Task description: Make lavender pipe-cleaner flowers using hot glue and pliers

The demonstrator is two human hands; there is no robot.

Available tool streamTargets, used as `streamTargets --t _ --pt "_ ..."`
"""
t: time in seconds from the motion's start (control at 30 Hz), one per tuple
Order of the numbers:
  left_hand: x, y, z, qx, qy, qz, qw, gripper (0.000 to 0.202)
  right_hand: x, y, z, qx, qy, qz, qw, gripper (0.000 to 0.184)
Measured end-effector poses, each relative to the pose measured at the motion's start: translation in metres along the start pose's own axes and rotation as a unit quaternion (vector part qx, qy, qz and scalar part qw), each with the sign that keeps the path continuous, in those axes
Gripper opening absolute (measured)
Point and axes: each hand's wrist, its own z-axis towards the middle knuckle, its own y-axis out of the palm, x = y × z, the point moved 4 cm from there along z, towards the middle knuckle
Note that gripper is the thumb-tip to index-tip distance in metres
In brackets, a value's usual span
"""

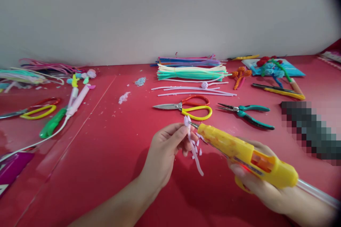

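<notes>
Between the thumb and fingers of my left hand (pixel 167 142) is a pale lilac pipe cleaner (pixel 195 158), its free end hanging down and its top carrying a small folded piece. My right hand (pixel 262 184) grips a yellow hot glue gun (pixel 226 143) with a clear glue stick (pixel 317 192) sticking out of the back. The gun's metal nozzle points left and meets or nearly meets the top of the pipe cleaner. Small lilac cut pieces (pixel 196 149) lie just beyond my left fingertips.
Scissors with red and yellow handles (pixel 195 108) and teal-handled pliers (pixel 247 114) lie ahead. Behind them are loose lilac pipe cleaners (pixel 197 91) and a green-and-cream bundle (pixel 191 72). On the left, a green-and-pink tool with a cord (pixel 66 113) rests near another pair of scissors (pixel 37 110).
</notes>
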Motion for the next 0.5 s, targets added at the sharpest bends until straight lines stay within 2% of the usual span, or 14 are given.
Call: streamTargets --t 0.27,0.37,0.5 --pt "-0.0004 -0.0001 0.0006 -0.003 0.003 -0.002 1.000 0.018 0.0030 0.0010 -0.0034 -0.005 0.070 0.024 0.997 0.028" --pt "0.0001 -0.0006 0.0005 0.000 0.003 0.003 1.000 0.018 0.0023 0.0008 -0.0022 0.000 0.064 0.028 0.998 0.028" --pt "0.0009 -0.0011 0.0004 0.004 0.002 0.009 1.000 0.017 0.0003 0.0000 0.0002 0.003 0.017 0.020 1.000 0.022"
